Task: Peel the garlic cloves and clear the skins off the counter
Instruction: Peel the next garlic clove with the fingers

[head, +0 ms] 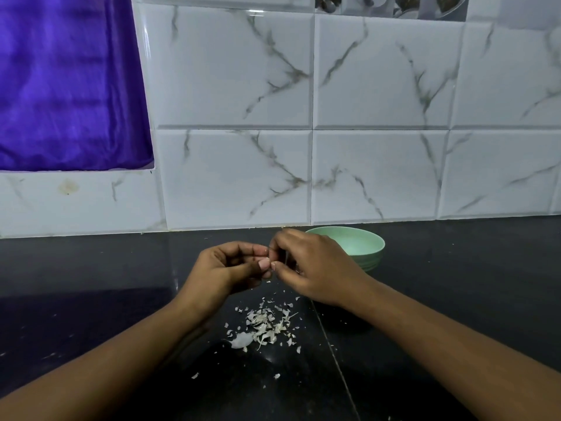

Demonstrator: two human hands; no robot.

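Black polished counter [91, 299], garlic skins [264, 326] strewn in front of the green bowl [364, 244].
Above the skins, left hand [224, 268] and right hand [312, 265] meet just left of the bowl. Their curled fingertips pinch a garlic clove hidden between them (its long axis cannot be told). The right hand covers the bowl's left rim. Behind the bowl are marbled wall tiles [379, 171] and, far left, purple cloth [66, 86].

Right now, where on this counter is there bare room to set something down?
Bare counter lies left of the left hand up to the tiled wall, and right of the green bowl. Crowded: garlic skins between the forearms, bowl behind the right hand.
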